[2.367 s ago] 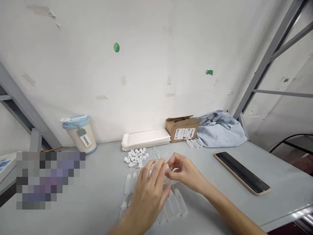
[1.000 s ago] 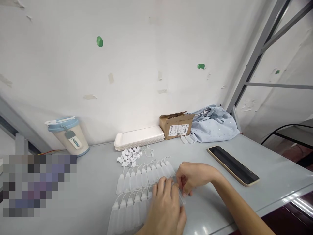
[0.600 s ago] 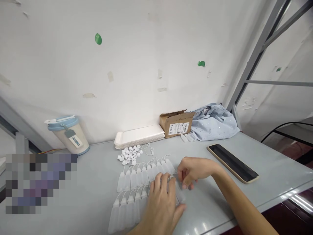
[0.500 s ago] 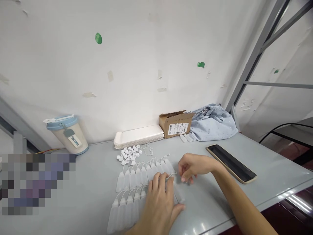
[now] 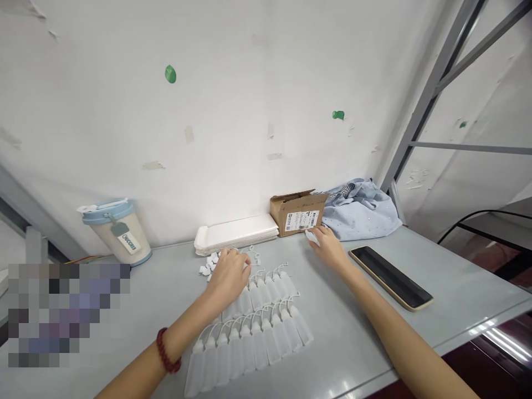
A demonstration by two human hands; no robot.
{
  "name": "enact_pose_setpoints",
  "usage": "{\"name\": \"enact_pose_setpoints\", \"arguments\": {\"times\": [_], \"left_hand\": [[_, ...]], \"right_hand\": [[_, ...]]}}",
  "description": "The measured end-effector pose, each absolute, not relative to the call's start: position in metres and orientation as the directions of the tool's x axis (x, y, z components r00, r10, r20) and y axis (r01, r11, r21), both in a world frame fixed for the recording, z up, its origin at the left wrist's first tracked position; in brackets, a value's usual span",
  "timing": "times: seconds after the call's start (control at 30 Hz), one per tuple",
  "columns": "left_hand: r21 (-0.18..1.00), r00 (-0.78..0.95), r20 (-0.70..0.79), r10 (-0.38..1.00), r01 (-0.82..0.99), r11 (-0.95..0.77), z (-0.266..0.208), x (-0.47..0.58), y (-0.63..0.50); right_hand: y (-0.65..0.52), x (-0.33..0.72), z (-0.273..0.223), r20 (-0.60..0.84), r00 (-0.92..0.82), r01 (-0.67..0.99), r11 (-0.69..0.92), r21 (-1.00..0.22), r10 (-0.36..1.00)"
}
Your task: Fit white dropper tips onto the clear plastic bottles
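My left hand (image 5: 229, 272) is over the pile of small white caps (image 5: 205, 270), fingers curled down with their tips hidden; what they pinch does not show. My right hand (image 5: 330, 247) reaches to the front of the cardboard box, its thumb and fingers closed on a small translucent plastic bottle (image 5: 311, 237). Between my arms lie two rows of flat translucent bottles with thin white loops at their tops. The back row (image 5: 266, 291) is partly covered by my left hand; the front row (image 5: 243, 349) lies nearer to me.
A stack of white trays (image 5: 236, 233) lies by the wall, beside the cardboard box (image 5: 295, 213). Pale blue cloth (image 5: 361, 213) is heaped right of the box. A phone (image 5: 390, 277) lies at the right, and a blue-lidded cup (image 5: 118, 233) stands at the left.
My left hand has moved from the front row up and left to the caps. My right hand has gone from beside the rows forward to the box. The front row now shows fully.
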State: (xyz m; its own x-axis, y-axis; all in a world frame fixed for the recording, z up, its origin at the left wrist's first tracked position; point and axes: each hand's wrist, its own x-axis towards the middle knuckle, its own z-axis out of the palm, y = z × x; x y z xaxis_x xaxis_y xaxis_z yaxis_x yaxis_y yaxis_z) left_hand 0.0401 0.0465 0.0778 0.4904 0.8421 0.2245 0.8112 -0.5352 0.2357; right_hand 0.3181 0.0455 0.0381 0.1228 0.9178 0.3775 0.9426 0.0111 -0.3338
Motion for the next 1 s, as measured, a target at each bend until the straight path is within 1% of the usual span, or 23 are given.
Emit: {"name": "enact_pose_setpoints", "arguments": {"times": [0.1, 0.23, 0.4, 0.53, 0.67, 0.73, 0.87, 1.0], "left_hand": [[0.259, 0.477, 0.189, 0.858, 0.819, -0.513, 0.068, 0.055, 0.063], [0.316, 0.442, 0.177, 0.879, 0.820, -0.476, 0.060, 0.073, 0.070], [0.454, 0.436, 0.199, 0.878, 0.753, -0.477, 0.068, 0.066, 0.067], [0.577, 0.434, 0.202, 0.878, 0.672, -0.464, 0.079, 0.042, 0.058], [0.651, 0.369, 0.201, 0.908, 0.642, -0.405, 0.078, 0.017, 0.044], [0.688, 0.323, 0.225, 0.919, 0.615, -0.385, 0.071, 0.005, 0.037], [0.715, 0.221, 0.300, 0.928, 0.592, -0.372, 0.057, -0.014, 0.032], [0.741, 0.149, 0.313, 0.938, 0.580, -0.339, 0.057, -0.020, 0.032]], "right_hand": [[0.047, 0.314, 0.032, 0.382, 0.056, 0.971, 0.038, -0.236, 0.922], [0.047, 0.312, 0.024, 0.363, 0.019, 0.991, 0.032, -0.132, 0.932], [0.050, 0.315, 0.016, 0.337, 0.006, 0.997, 0.020, -0.073, 0.942], [0.052, 0.317, 0.013, 0.335, 0.027, 0.996, 0.002, -0.084, 0.942], [0.054, 0.319, 0.012, 0.339, 0.036, 0.994, 0.001, -0.110, 0.940], [0.055, 0.320, 0.013, 0.345, 0.025, 0.992, 0.021, -0.128, 0.938], [0.053, 0.318, 0.018, 0.353, -0.005, 0.980, 0.075, -0.186, 0.936], [0.049, 0.314, 0.024, 0.348, 0.016, 0.963, 0.080, -0.259, 0.938]]}}
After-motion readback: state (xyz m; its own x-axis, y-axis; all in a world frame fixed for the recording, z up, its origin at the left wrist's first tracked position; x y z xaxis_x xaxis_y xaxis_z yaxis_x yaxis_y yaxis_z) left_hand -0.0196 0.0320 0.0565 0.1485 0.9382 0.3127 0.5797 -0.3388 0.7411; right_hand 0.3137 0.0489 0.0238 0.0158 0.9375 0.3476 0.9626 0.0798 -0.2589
